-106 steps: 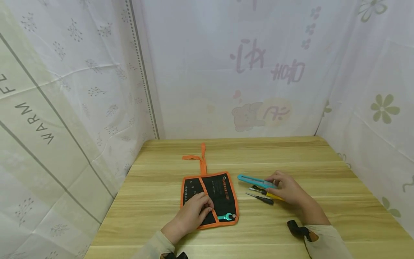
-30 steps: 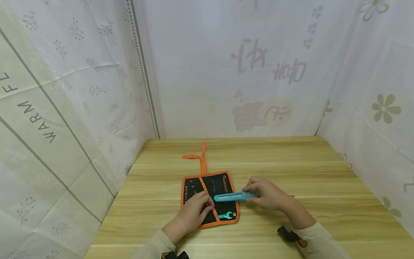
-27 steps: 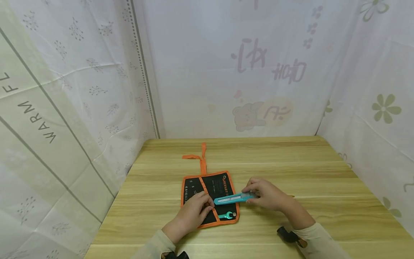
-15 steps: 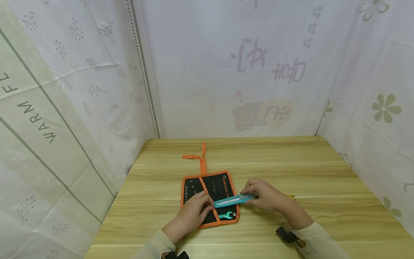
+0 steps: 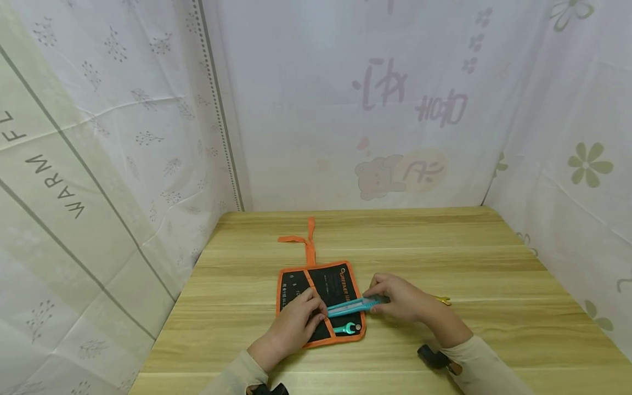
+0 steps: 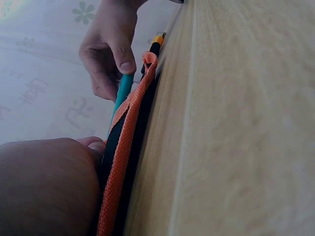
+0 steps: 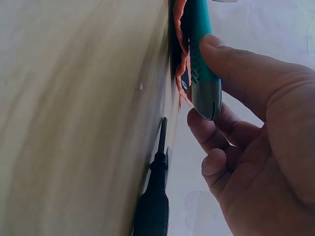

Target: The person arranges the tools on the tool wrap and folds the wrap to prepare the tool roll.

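Wood table [image 5: 419, 236]: R hand [image 5: 402, 299] pinches cutter [image 5: 348, 308], L hand [image 5: 295, 321] pouch [image 5: 332, 282]; blk screwdriver [image 7: 154, 201] in R wrist cam, hidden from head.

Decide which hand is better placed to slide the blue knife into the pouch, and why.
Probably the right hand: it pinches the blue knife near the rear, front toward the pocket edge. The left hand, at that edge, seems better suited to steadying the pouch.

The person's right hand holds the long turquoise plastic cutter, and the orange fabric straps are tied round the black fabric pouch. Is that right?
Not quite: in the head view, the orange fabric straps lie loose beyond the far edge of the black fabric pouch. The right hand does hold the long turquoise plastic cutter.
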The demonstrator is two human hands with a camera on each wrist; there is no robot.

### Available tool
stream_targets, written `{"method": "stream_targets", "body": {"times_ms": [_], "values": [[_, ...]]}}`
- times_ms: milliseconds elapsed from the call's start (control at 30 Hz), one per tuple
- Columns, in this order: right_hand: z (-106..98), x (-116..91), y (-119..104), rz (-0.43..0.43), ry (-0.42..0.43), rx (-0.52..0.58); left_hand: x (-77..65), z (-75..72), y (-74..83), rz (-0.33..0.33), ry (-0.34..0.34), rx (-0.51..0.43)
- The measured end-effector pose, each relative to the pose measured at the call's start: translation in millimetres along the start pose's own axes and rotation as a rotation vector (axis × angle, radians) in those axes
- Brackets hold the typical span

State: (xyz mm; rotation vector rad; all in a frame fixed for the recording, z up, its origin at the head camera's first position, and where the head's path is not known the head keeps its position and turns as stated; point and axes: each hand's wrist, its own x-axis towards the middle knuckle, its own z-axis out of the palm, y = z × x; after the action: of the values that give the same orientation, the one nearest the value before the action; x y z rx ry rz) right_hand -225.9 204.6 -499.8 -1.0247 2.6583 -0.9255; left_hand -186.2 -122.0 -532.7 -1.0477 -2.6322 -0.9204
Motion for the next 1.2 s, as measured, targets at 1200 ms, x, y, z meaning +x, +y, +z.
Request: {"method": "stream_targets", "body": {"times_ms": [1200], "values": [[14,22,-13,0.009,-0.048,-0.042,1.6,-1.4,1.9,-0.040,-0.018,0.052]]}}
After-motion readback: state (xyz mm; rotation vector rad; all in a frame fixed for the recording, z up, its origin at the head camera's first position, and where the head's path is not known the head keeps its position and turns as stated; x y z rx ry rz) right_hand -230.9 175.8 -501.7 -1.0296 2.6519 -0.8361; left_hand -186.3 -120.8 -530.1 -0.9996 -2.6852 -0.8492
